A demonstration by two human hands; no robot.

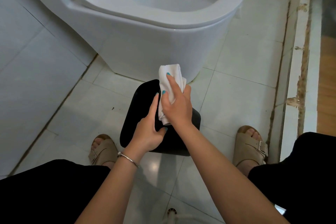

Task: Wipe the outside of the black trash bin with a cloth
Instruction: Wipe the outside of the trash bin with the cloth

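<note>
White toilet stands beyond both hands. Black bin lies tipped on the floor under them, largely hidden. Left hand holds its side; right hand pinches the cloth against it.

Black bin stands on the tiled floor at center, tilted, between two feet in tan sandals, left sandal at 8 o'clock of the bin, right sandal at 4 o'clock. Left hand grips the bin's near edge, bracelet on the wrist. Right hand holds a bunched white cloth against the bin's top, fingers over the cloth. White toilet at 12 o'clock, seat down, bowl open. Worn door sill at 3 o'clock. Floor drain at 6 o'clock.
</note>
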